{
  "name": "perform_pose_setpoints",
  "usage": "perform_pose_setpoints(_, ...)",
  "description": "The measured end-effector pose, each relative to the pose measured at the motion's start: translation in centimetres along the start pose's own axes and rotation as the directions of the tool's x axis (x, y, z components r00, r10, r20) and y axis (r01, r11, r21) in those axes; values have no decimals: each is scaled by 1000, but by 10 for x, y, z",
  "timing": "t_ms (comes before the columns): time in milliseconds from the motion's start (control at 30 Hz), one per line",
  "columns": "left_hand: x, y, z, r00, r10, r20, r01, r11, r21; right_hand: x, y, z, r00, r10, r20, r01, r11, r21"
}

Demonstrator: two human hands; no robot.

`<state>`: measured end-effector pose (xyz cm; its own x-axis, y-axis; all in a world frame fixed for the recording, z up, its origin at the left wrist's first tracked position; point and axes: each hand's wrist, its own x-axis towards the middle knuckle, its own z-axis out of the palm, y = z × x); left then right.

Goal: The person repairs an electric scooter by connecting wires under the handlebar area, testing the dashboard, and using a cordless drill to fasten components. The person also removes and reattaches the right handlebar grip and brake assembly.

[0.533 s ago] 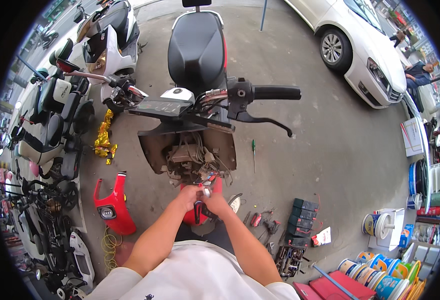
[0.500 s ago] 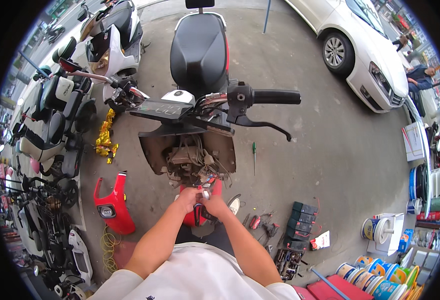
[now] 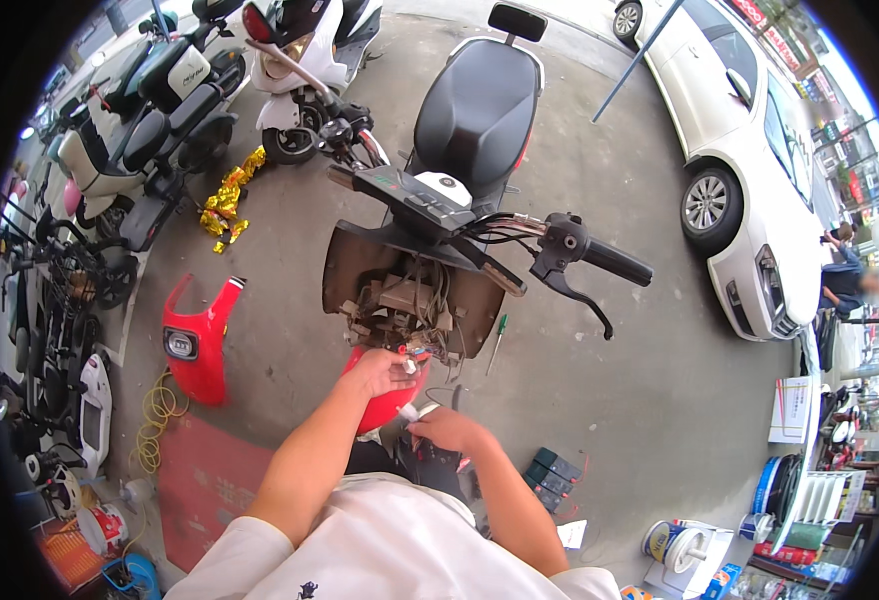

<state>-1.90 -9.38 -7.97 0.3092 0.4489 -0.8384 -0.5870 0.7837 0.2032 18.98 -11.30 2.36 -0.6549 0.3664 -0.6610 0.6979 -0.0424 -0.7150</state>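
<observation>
In front of me stands an electric scooter [image 3: 477, 110] with its front cover off, baring a bundle of wires [image 3: 430, 300] and connectors. My left hand [image 3: 382, 374] is closed on a white wire connector [image 3: 410, 367] just below those wires, over the red front fender [image 3: 387, 405]. Lower and to the right, my right hand [image 3: 447, 430] pinches a small white piece [image 3: 407, 412]; its exact kind is too blurred to tell. A gap separates the two hands.
A red front cover [image 3: 200, 365] with a headlight lies left, near a yellow coiled hose [image 3: 160, 425]. A green-handled screwdriver [image 3: 498, 342] lies on the ground right of the scooter. Dark batteries [image 3: 552, 475] sit right. Parked scooters [image 3: 150, 120] line the left; a white car [image 3: 735, 190] stands right.
My hands were together below the wires; now the right has drawn back down and right with the white piece. The left stays by the wires. The whole view has turned and shifted.
</observation>
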Motion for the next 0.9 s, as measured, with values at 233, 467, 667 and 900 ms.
perform_pose_setpoints(233, -33, -44, 21, 977, 85, 196, -167, 876, 452, -110, 28, -31, 691, 618, -376, 217, 319, 923)
perform_pose_setpoints(467, -95, -83, 100, 758, 204, 620, -633, 464, 620, -150, 29, -14, 599, 686, -412, 413, 176, 894)
perform_pose_setpoints(667, -93, -61, 137, 840, 260, 477, -541, 327, 775, -116, 69, -31, 754, 587, -293, 404, -63, 913)
perform_pose_setpoints(900, -58, -38, 110, 875, 477, 88, -309, 409, 859, -73, 174, -131, 586, 724, -363, 605, -93, 791)
